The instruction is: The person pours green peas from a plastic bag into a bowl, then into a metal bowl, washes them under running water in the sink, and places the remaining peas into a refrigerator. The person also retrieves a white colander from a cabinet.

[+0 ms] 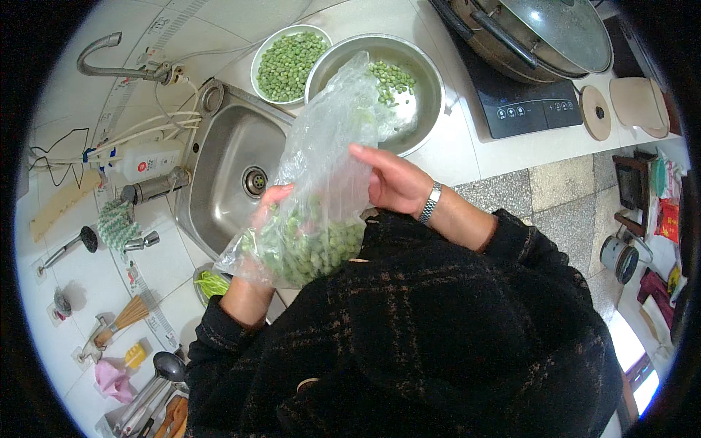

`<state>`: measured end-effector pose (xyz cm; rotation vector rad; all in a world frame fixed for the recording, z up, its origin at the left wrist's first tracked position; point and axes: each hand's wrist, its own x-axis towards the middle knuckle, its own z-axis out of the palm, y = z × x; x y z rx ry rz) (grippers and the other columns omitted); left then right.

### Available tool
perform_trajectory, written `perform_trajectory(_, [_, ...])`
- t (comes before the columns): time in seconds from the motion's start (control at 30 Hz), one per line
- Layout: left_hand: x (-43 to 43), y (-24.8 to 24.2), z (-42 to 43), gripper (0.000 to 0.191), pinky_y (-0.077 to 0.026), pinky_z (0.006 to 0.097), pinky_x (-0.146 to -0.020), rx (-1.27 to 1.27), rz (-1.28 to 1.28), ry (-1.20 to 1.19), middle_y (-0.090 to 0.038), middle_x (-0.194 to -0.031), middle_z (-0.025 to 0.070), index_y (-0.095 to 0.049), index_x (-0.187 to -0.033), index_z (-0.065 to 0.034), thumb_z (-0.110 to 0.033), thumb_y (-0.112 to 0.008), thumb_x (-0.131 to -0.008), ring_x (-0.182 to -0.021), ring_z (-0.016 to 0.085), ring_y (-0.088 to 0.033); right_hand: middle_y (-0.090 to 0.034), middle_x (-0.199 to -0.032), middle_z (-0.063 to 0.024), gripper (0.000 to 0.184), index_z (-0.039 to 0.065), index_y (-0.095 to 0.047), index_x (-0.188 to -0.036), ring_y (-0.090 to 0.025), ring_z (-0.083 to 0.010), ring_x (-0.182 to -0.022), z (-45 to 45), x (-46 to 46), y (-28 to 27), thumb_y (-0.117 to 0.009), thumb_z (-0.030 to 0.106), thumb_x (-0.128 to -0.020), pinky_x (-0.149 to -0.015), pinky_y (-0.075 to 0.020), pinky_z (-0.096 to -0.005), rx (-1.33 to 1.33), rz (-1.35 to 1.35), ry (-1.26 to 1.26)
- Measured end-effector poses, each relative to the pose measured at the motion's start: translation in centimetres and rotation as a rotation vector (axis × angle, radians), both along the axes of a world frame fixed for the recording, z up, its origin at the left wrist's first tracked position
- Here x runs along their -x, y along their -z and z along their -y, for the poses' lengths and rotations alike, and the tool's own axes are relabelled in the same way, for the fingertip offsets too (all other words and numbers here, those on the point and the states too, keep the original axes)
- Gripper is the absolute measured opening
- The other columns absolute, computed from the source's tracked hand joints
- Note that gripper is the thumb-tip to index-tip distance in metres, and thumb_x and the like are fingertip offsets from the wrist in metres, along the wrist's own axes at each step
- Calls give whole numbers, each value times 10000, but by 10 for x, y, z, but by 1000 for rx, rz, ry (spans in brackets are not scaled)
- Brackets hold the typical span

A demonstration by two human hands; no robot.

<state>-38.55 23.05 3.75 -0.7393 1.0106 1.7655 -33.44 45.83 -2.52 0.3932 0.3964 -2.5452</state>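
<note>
A clear plastic bag (331,123) slants across the view, with green peas (323,252) gathered in its lower end near my body. My left hand (266,203) supports that heavy end, its fingers partly hidden behind the film. At the bag's other side my right hand (400,183), with a metal watch on the wrist, holds the edge; its thumb points up and its fingers are partly hidden. The bag's upper end rests over a steel bowl (430,104), where some loose peas (391,79) lie. Beside it, a white bowl (323,37) is full of green peas.
A steel sink (219,164) with a drain lies left, below a curved faucet (98,71). At the right is an induction cooktop (534,112) bearing a lidded wok (553,33). Leafy greens (212,284) sit in a dish near my left forearm. Utensils hang on the tiled wall.
</note>
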Motion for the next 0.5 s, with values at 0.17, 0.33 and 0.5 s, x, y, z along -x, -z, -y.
perform_trajectory(0.17, [-4,14,23,437,-540,300,-480,-236,22,20,-657,-877,166,-570,-1103,76,-277,-492,-858,-609,217,-641,-673,-951,-68,331,56,-530,-1170,-655,-145,-806,-7,4,2,-506,328,-982,-773,-547,-339,-114,58,13])
perform_trajectory(0.33, [-9,21,48,457,-517,300,-440,-178,-11,16,-640,-866,184,-546,-1123,90,-275,-489,-854,-605,224,-635,-654,-736,-41,289,81,-542,-969,-630,-126,-612,2,0,4,-528,370,-967,-701,-567,-340,-89,182,-79])
perform_trajectory(0.5, [-18,14,57,444,-527,313,-467,-403,56,3,-634,-837,171,-557,-1101,91,-268,-490,-848,-604,230,-631,-659,-798,-83,382,67,-554,-959,-628,-120,-614,4,6,15,-522,447,-955,-625,-579,-320,-123,281,82])
